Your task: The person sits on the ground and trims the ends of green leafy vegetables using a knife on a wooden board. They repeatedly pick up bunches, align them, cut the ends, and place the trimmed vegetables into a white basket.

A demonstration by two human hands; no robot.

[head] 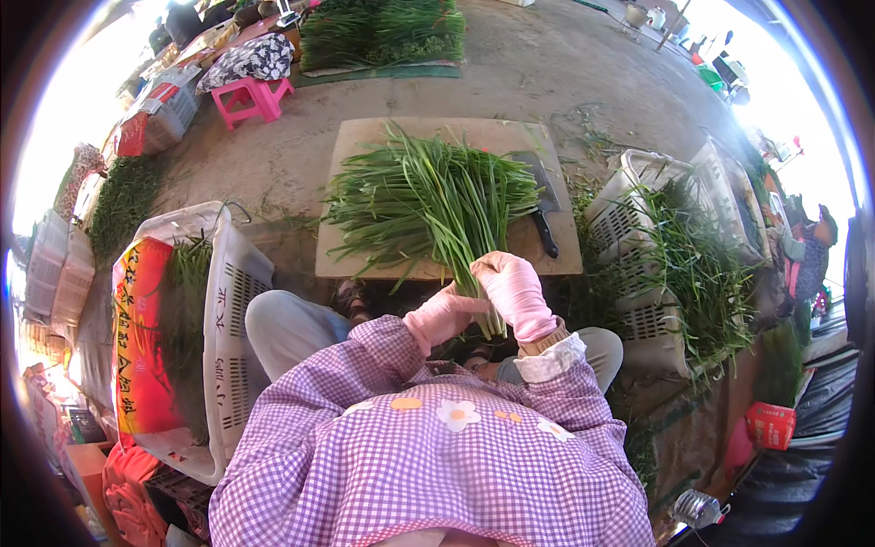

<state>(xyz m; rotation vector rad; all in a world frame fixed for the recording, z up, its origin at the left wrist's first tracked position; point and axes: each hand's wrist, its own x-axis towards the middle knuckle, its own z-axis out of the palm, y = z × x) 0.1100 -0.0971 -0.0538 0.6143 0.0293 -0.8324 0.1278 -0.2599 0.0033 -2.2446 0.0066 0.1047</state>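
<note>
My left hand, in a pink glove, is closed around the lower stalks of a bunch of long green leafy stalks, likely garlic chives. My right hand, gloved too, is on the same bunch just above and to the right, its fingers pinched at the stalks; whether it grips any is hard to tell. The bunch's leaves lean over a larger pile of the same greens on a pale board. A cleaver with a black handle rests on the board's right side.
A white plastic crate holding greens and a red sack stands at my left. At my right, white crates overflow with loose greens. Beyond the board are a pink stool and stacked green bundles. A clear plastic bottle lies lower right.
</note>
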